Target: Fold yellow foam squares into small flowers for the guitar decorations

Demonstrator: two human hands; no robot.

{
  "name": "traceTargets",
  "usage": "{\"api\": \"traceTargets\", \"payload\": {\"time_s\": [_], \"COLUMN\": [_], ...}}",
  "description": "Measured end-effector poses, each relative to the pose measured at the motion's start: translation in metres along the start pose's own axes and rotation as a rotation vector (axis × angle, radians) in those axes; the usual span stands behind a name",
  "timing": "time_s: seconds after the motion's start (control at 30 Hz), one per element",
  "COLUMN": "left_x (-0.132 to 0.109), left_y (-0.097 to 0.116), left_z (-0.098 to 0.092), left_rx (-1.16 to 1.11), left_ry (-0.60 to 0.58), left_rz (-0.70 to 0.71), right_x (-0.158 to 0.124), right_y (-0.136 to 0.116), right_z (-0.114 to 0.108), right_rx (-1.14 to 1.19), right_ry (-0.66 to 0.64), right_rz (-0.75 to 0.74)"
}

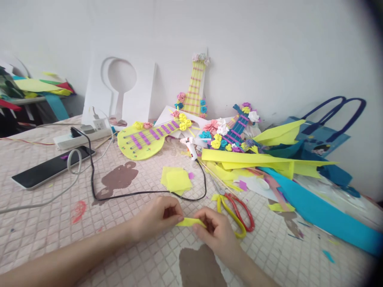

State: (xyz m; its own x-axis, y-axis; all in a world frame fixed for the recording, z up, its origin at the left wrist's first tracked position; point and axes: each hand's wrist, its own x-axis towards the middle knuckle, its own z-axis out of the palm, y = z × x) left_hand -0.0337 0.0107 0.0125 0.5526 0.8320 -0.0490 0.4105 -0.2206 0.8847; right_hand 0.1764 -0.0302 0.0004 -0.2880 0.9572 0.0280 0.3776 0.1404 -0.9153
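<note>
A small yellow paper piece (189,222) is pinched between both of my hands just above the tablecloth. My left hand (158,219) grips its left end with curled fingers. My right hand (217,231) holds its right end, fingers closed. A stack of yellow paper squares (176,179) lies just beyond my hands. Scissors (236,211) with red and yellow handles rest immediately right of my right hand.
A white glue gun (190,146) with a black cord (143,194) lies mid-table. Yellow (149,137) and blue (236,129) paper guitars, another leaning on the wall (196,89), foam sheets (299,187), a blue bag (323,137), a tablet (50,166) and power strip (80,135) surround.
</note>
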Motion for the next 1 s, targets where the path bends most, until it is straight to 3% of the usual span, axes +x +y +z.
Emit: {"api": "traceTargets", "payload": {"time_s": [0.3,0.43,0.73,1.0], "left_x": [-0.003,-0.004,0.000,-0.001], "left_y": [0.003,0.006,-0.002,0.001], "left_z": [0.006,0.012,-0.006,-0.003], "left_rx": [0.068,0.128,0.051,0.074], "left_ry": [-0.020,0.011,0.063,0.060], "left_rz": [0.107,0.079,0.052,0.068], "right_x": [0.000,0.000,-0.002,-0.003], "right_y": [0.000,-0.002,0.003,0.000], "right_z": [0.003,0.005,-0.001,-0.001], "right_rx": [-0.097,-0.114,-0.044,-0.088], "right_ry": [0.041,0.030,0.101,0.071], "right_rz": [-0.039,-0.040,-0.031,-0.054]}}
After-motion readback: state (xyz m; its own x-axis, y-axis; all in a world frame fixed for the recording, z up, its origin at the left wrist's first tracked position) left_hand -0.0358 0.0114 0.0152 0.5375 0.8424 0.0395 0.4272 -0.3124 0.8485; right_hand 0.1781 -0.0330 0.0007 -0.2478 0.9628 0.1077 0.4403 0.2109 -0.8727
